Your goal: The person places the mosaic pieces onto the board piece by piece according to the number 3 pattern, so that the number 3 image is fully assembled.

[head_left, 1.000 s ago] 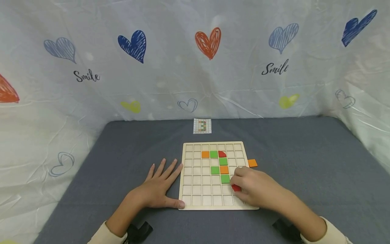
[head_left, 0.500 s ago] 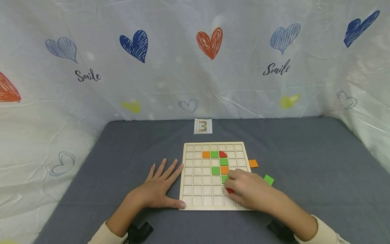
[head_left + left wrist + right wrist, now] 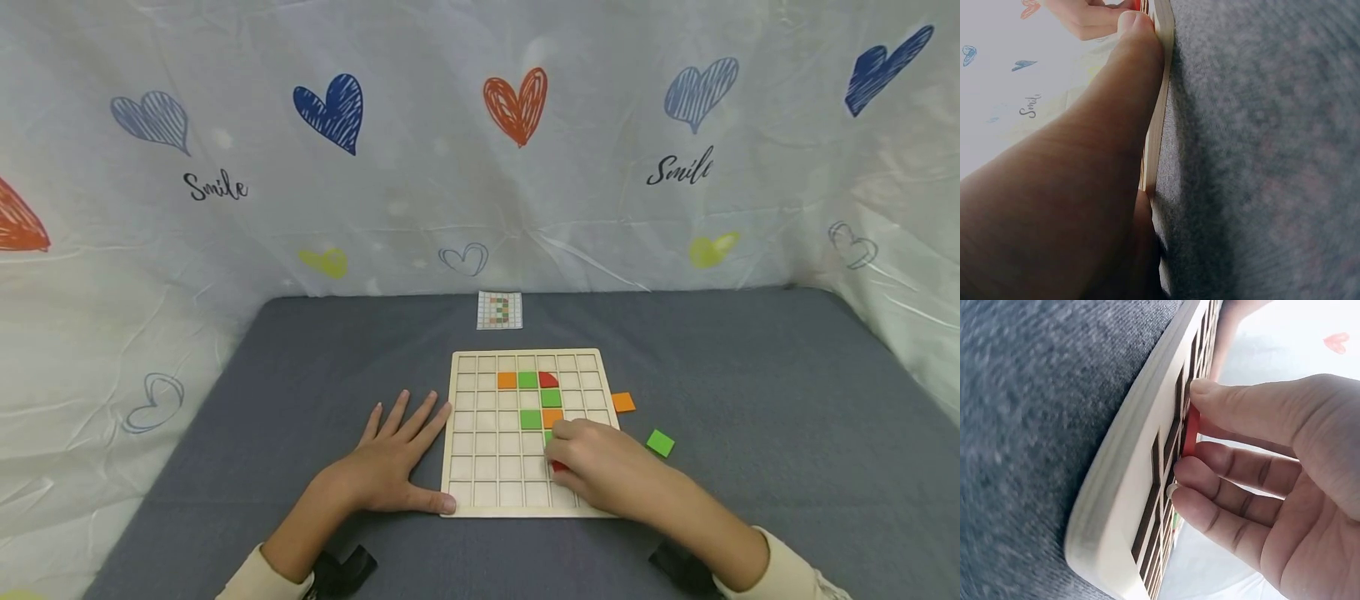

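Observation:
A wooden grid board (image 3: 480,510) lies on the dark grey table. Its cells hold orange tiles (image 3: 507,381), green tiles (image 3: 530,419) and a red quarter-round tile (image 3: 548,380). My right hand (image 3: 611,467) pinches another red tile (image 3: 1191,431) between thumb and fingers, low over the cell below the lowest green tile; in the right wrist view the tile's edge is right at the grid. My left hand (image 3: 382,467) lies spread on the cloth, its thumb on the board's near left corner and its index fingertip at the left edge.
A loose orange tile (image 3: 623,402) lies against the board's right edge, and a green tile (image 3: 661,443) lies on the cloth beyond it. Behind the board is a small card (image 3: 499,311) printed with a coloured grid pattern. A white curtain (image 3: 420,192) with hearts hangs behind the table.
My right hand has moved left over the board with the red tile, now covering much of the lowest green tile. The loose green tile has come into sight. My left hand stays put.

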A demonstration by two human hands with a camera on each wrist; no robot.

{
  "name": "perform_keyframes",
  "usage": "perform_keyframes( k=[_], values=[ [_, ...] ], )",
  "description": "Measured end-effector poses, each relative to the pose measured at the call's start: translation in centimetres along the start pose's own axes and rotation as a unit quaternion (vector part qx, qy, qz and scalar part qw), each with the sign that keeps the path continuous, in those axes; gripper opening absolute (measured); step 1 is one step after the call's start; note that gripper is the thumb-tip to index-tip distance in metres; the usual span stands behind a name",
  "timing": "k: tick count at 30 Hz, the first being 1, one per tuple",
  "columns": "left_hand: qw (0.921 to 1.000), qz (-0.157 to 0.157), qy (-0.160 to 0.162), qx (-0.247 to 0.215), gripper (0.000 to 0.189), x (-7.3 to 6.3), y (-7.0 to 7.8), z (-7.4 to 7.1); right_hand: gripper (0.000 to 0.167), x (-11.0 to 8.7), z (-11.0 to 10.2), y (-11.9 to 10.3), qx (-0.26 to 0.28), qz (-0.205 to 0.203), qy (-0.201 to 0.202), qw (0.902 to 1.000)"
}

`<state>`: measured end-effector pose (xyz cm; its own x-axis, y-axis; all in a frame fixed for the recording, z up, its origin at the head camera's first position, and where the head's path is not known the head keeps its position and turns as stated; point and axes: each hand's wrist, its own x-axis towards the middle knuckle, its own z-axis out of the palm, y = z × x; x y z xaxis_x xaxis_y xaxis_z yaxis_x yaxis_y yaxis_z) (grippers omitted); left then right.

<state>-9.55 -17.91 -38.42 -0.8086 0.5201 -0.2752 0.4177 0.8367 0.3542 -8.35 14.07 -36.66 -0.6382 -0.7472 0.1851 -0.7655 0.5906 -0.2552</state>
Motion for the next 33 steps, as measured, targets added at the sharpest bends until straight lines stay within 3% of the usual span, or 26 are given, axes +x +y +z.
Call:
perform_keyframes(
  k=[13,21,25,33],
  values=[
    [1.0000,-0.008,-0.002,0.002,0.120,0.09,-0.21,0.21,0.023,0.33,0.14,-0.42,0.007,0.037,-0.016,0.9992],
    [1.0000,-0.002,-0.002,0.002,0.119,-0.06,0.10,-0.13,0.020,0.24,0.26,-0.46,-0.033,-0.037,0.023,0.9985],
    [1.0000,-0.002,-0.001,0.004,0.119,-0.07,0.17,-0.13,0.026,0.27,0.28,-0.38,-0.057,-0.074,0.038,0.9949],
    [1.0000,-0.001,0.001,0.007,0.119,-0.02,0.11,-0.06,0.032,0.12,0.32,-0.58,-0.081,-0.122,0.028,0.9888]
  ],
)
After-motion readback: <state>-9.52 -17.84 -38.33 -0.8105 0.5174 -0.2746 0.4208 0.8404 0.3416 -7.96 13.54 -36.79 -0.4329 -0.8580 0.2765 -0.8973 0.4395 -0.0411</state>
